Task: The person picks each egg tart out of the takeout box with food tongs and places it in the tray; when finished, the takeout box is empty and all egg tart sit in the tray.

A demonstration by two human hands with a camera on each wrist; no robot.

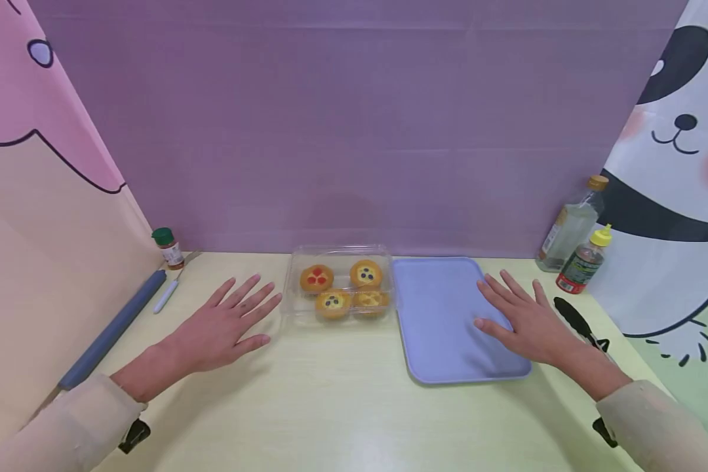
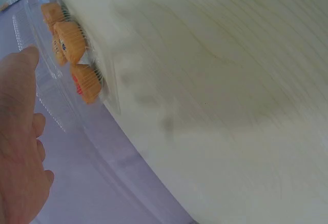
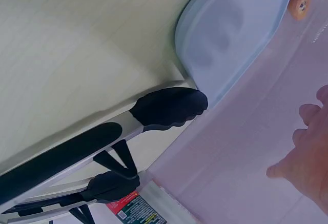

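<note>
My left hand (image 1: 215,331) hovers above the table with its fingers spread, left of a clear plastic box (image 1: 295,308) and touching nothing. Inside the box lie several round pastries (image 1: 333,304), one with a red topping and others with dark dots. The right hand (image 1: 528,324) is held over the right part of a light blue tray (image 1: 442,328), fingers apart and holding nothing. Black-tipped tongs (image 1: 573,319) lie just right of it, larger in the right wrist view (image 3: 169,107). In the left wrist view the left hand (image 2: 20,142) shows beside the box.
A blue roll (image 1: 115,328), a white-handled tool (image 1: 166,296) and a green-capped jar (image 1: 171,249) are along the left side. At the back right stand a clear bottle (image 1: 572,226) and a yellow-capped bottle (image 1: 583,263). A purple backdrop (image 1: 330,131) rises behind the table.
</note>
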